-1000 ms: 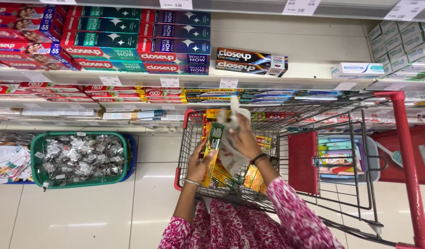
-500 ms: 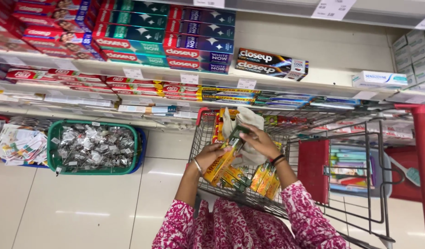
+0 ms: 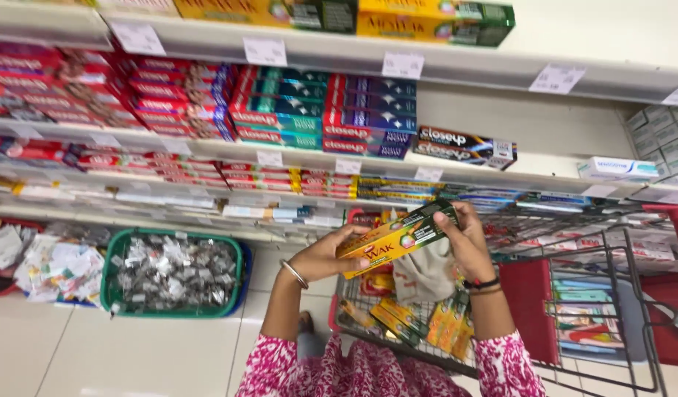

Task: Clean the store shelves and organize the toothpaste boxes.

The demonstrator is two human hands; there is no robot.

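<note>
Head view, looking down over a patterned pink sleeve at both hands above a red wire shopping trolley.

Long yellow-and-green cardboard toothpaste box held level over the trolley, tilted up toward 2 o'clock, near frame centre. Left hand at 9 o'clock of the box, fingers curled under and thumb on top, pinching the yellow end; silver bangle on that wrist. Right hand at 3 o'clock of the box, fingers wrapped round the green end, closed on it; dark bracelet on that wrist.

Directly below the box, at 6 o'clock, inside the trolley: crumpled beige cloth bag and several flat yellow-orange packets lying against the wire.

At 9 o'clock of the hands, on the pale tiled floor, green plastic basket full of small silvery sachets. At 12 o'clock, white shop shelves stacked with red, green and blue toothpaste cartons, paper price tags along the edges.
</note>
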